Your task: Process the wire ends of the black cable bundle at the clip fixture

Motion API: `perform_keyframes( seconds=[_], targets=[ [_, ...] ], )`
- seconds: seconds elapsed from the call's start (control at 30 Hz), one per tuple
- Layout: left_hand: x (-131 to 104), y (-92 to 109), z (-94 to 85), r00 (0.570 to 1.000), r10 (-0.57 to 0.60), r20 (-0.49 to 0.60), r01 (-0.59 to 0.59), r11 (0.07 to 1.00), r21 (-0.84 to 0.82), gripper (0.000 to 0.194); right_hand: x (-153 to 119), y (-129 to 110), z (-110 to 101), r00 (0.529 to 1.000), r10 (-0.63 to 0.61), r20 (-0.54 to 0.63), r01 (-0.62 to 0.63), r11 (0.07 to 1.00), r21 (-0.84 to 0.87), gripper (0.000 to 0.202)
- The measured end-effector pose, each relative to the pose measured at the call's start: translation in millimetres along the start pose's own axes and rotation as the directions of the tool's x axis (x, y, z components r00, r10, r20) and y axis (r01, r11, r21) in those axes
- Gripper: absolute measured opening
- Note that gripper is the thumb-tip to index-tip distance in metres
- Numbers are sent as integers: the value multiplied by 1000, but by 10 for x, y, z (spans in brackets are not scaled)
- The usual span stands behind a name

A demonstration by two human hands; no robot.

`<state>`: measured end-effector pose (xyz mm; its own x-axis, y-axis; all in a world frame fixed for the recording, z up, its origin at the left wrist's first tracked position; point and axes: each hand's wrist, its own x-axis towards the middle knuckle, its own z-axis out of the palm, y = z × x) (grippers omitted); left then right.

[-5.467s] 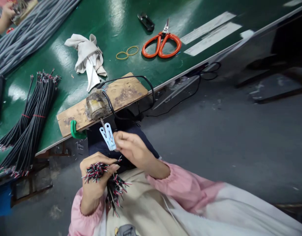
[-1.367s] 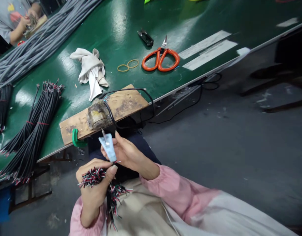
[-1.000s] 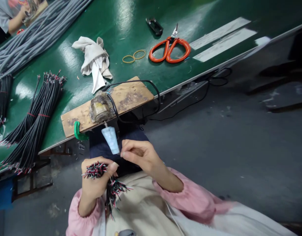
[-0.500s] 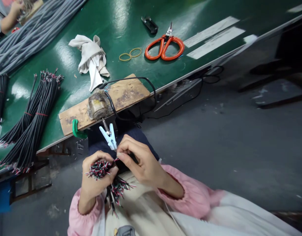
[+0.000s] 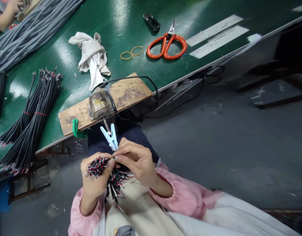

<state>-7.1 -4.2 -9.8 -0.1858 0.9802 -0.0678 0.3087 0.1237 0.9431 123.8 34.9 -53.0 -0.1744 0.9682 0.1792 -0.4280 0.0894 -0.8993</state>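
Observation:
My left hand (image 5: 95, 183) is wrapped round a bundle of black cables (image 5: 97, 166) whose red, white and black wire ends point up. My right hand (image 5: 136, 160) pinches beside my left thumb; what is between its fingertips is too small to make out. Just above the fingertips is a light blue clothespin (image 5: 111, 139), fixed to the metal shaft of a small motor (image 5: 99, 104). The motor sits on a wooden board (image 5: 131, 91) at the table edge. More wire ends (image 5: 118, 180) hang below my hands, over the apron.
A green clamp (image 5: 78, 129) grips the board. On the green table (image 5: 126, 32) lie a white cloth (image 5: 92, 55), rubber bands (image 5: 131, 53), orange scissors (image 5: 167, 46), a black cutter (image 5: 151, 23), black cable bundles (image 5: 38, 114) and grey cables (image 5: 38, 36). Another person's hand (image 5: 12, 11) shows top left.
My right hand has moved left and its fingertips now meet my left thumb. The view has shifted slightly.

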Motion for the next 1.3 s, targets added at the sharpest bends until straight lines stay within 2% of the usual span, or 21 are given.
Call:
perform_keyframes(
  seconds=[0.07, 0.13, 0.2, 0.27, 0.37, 0.43, 0.5, 0.57, 0.6, 0.63, 0.7, 0.77, 0.83, 0.97, 1.03, 1.17, 1.3],
  targets=[
    [-13, -7, 21, 1000, -6, -7, 6, 1000, -3, 13, -8, 51, 43, 996, 80, -38, -75, 990, 121, 24],
    [-25, -27, 35, 1000, -11, -3, 11, 1000, -18, 16, -15, 121, 84, 974, 224, -21, -206, 927, 313, 31],
    [-22, -51, 36, 1000, -7, 7, 7, 999, -49, 18, -20, 189, 118, 925, 368, 91, -364, 794, 487, 39],
    [1, -67, 23, 1000, 4, 26, -1, 996, -88, 15, -20, 238, 138, 871, 442, 214, -479, 669, 568, 46],
    [45, -61, 3, 997, 19, 70, -11, 995, -103, 13, -11, 256, 139, 837, 469, 281, -537, 611, 582, 51],
    [56, -42, 12, 999, 29, 38, -26, 998, -62, 14, -7, 239, 127, 838, 472, 275, -539, 634, 554, 51],
    [40, -26, 46, 997, 51, -64, -52, 999, -14, 14, -12, 212, 114, 890, 418, 182, -450, 744, 494, 46],
    [0, -26, 97, 983, 77, -165, -76, 997, 14, 16, -26, 185, 110, 968, 252, -13, -235, 918, 319, 36],
    [-25, -34, 124, 977, 83, -198, -80, 997, 24, 16, -36, 175, 112, 986, 127, -106, -106, 977, 186, 30],
    [-50, -47, 148, 972, 81, -222, -75, 997, 34, 17, -47, 169, 118, 985, 1, -170, 7, 999, 46, 26],
    [-89, -82, 180, 965, 61, -255, -50, 997, 52, 21, -65, 166, 138, 961, -175, -214, 143, 977, -158, 22],
    [-106, -117, 187, 966, 36, -255, -26, 999, 42, 26, -75, 173, 161, 948, -236, -212, 189, 957, -220, 21],
    [-101, -146, 171, 975, 26, -220, -24, 1000, 14, 28, -75, 182, 178, 959, -202, -197, 168, 970, -177, 21],
    [-76, -178, 118, 982, 24, -190, -23, 1000, 4, 30, -61, 178, 173, 994, 43, -103, -41, 999, 25, 23],
    [-76, -185, 100, 981, 20, -193, -21, 1000, -1, 28, -50, 165, 150, 991, 107, -81, -102, 993, 55, 23],
    [-85, -182, 96, 987, 18, -162, -33, 996, -87, 23, -44, 140, 118, 986, 156, -65, -148, 982, 115, 17],
    [-76, -153, 109, 985, 19, -170, -39, 993, -111, 22, -62, 116, 117, 950, 302, 75, -310, 898, 313, 26]
  ],
)
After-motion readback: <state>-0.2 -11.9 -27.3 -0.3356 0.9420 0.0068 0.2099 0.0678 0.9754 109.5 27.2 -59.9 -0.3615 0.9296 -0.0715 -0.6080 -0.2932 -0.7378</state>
